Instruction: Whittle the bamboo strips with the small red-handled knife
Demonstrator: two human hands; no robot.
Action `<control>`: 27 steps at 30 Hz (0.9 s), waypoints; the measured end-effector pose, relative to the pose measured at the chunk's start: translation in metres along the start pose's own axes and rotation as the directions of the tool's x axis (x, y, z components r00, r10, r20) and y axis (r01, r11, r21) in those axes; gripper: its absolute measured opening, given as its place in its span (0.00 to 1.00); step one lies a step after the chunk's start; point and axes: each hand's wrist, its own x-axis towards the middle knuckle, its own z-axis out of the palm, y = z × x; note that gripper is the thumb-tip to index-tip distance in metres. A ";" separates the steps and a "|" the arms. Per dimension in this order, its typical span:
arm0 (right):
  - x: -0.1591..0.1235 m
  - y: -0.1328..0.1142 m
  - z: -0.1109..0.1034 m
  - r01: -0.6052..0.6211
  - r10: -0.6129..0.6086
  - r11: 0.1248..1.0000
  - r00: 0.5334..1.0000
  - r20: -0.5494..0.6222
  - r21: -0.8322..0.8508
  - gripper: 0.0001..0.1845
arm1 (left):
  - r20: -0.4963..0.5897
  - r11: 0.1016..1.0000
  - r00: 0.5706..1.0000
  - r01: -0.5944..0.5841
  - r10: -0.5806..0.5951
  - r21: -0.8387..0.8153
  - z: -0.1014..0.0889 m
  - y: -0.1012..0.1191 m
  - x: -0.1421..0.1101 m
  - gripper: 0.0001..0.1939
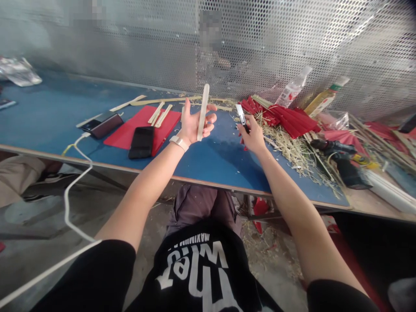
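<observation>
My left hand, palm up above the blue table, has a pale, round-ended bamboo strip lying across it. The thumb stands apart from the strip and the fingers are loosely curled beyond it. To the right, my right hand is closed around the dark handle of a utility knife, its wide blade pointing up and away from me. A gap separates the knife from the strip. Several short bamboo strips lie on a red sheet left of my left hand.
A black phone overlaps the red sheet. Farther left, a power bank has a white cable. On the right are bamboo shavings, red folded fans, two bottles and a power drill. A perforated metal panel rises behind.
</observation>
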 end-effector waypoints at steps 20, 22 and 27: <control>0.001 -0.001 -0.008 0.054 0.002 0.848 0.994 0.106 -0.528 0.24 | 0.174 0.974 0.984 -0.002 0.043 -0.225 0.003 -0.017 0.013 0.54; 0.001 -0.002 -0.007 0.087 -0.043 0.827 0.995 0.092 -0.555 0.23 | 0.171 0.988 0.984 -0.023 0.050 -0.152 0.011 -0.019 0.013 0.55; -0.002 -0.015 0.005 0.223 -0.193 0.913 0.974 0.121 -0.341 0.33 | 0.209 0.990 0.971 -0.131 0.116 0.057 0.040 -0.030 0.012 0.51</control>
